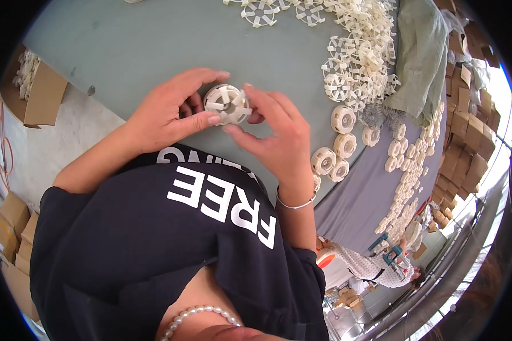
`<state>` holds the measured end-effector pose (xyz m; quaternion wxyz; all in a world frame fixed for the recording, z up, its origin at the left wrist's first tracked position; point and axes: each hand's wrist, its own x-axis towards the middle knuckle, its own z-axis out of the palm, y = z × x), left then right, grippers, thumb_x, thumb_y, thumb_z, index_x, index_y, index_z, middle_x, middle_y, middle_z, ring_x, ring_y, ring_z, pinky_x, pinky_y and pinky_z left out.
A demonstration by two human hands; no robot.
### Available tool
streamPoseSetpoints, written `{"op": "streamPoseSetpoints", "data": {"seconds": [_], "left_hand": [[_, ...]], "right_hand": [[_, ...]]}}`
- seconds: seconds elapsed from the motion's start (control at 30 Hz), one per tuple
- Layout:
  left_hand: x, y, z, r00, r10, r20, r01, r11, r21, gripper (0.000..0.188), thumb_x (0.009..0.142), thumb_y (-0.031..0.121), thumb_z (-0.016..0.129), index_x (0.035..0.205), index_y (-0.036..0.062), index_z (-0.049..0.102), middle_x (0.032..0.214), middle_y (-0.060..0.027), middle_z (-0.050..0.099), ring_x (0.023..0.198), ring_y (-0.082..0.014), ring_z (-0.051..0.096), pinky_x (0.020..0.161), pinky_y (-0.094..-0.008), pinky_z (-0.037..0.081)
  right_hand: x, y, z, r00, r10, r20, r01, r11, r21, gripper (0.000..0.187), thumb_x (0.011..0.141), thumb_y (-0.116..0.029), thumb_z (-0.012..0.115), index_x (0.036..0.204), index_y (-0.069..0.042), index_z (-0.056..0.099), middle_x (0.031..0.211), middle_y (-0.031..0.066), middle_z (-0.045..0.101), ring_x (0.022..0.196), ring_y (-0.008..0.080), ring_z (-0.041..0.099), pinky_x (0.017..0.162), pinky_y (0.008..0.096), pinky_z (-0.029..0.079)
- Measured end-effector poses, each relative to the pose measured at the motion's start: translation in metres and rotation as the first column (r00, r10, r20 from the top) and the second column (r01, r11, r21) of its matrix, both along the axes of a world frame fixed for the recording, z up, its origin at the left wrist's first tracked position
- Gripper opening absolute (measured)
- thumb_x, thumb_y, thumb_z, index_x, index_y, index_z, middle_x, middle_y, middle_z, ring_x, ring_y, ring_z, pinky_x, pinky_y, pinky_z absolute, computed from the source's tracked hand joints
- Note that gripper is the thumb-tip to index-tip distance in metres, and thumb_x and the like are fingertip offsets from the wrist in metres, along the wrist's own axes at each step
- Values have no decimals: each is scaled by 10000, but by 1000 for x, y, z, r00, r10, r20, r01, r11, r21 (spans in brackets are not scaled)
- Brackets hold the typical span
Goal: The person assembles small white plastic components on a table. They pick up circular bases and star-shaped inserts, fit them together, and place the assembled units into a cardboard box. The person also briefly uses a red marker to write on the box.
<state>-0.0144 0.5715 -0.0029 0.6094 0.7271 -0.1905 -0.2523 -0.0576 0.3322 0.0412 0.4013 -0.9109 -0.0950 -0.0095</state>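
Over the near part of the table I hold a round cream-white plastic part point(228, 105), with a spoked ring of flat tabs on its upper face and an opening in the middle. My left hand point(173, 105) grips its left side, thumb along the near rim and fingers curled round behind. On the opposite side, my right hand point(276, 122) has its fingertips on the rim, with the thumb below. The fingers partly hide the part's sides. Similar round parts point(324, 161) stand grouped to the right of my right hand.
Loose spoked rings point(361, 62) are heaped at the far right of the grey-green table point(125, 45), beside a green cloth point(418, 62). More round parts point(409, 182) cover a grey-covered surface. A cardboard box point(46, 94) of white pieces stands left. Another person point(375, 267) works at lower right.
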Motion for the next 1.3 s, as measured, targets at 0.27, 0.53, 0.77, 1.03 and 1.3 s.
{"op": "streamPoseSetpoints", "data": {"seconds": [0.27, 0.53, 0.77, 1.03, 1.3], "left_hand": [[4, -7, 10, 1000, -18, 2, 18, 999, 46, 596, 892, -26, 688, 1467, 111, 610, 1423, -85, 612, 831, -139, 617, 762, -292, 537], [16, 9, -6, 950, -115, 291, 32, 961, 274, 555, 896, 1, 718, 1437, 99, 639, 1466, -94, 620, 788, -128, 567, 700, -270, 492], [41, 34, 14, 753, 160, 638, -332, 930, 159, 487, 862, 68, 813, 1337, 91, 704, 1277, -58, 694, 610, -61, 464, 567, -230, 421], [-13, -75, 20, 823, -433, 368, 316, 887, 337, 932, 725, 228, 909, 1554, 187, 484, 1517, -73, 526, 1265, -334, 627, 956, -418, 580], [1, -54, 14, 871, -287, 398, 183, 943, 279, 827, 734, 126, 890, 1492, 195, 568, 1442, -70, 606, 837, -226, 661, 699, -329, 567]], "right_hand": [[-5, 5, -5, 993, 20, -115, -41, 983, -181, 595, 783, -221, 884, 1316, -48, 686, 1088, 85, 617, 858, 262, 681, 723, 375, 583], [-42, -19, 14, 998, -69, -11, 68, 995, -71, 551, 802, -248, 891, 1267, -47, 673, 1105, 95, 642, 838, 292, 680, 726, 389, 580], [-184, -102, 31, 634, -734, -244, 535, 644, -547, 686, 683, -339, 993, 1189, -20, 656, 1062, 91, 663, 788, 199, 666, 656, 332, 556], [-75, -61, 13, 846, -502, -178, 466, 859, -211, 614, 811, -350, 904, 1273, -21, 669, 1188, 124, 671, 830, 223, 697, 720, 379, 587], [39, -102, -5, 912, -410, 22, 364, 785, -502, 406, 858, -299, 832, 1127, -20, 711, 1195, 153, 651, 1026, 358, 692, 853, 442, 585]]}}
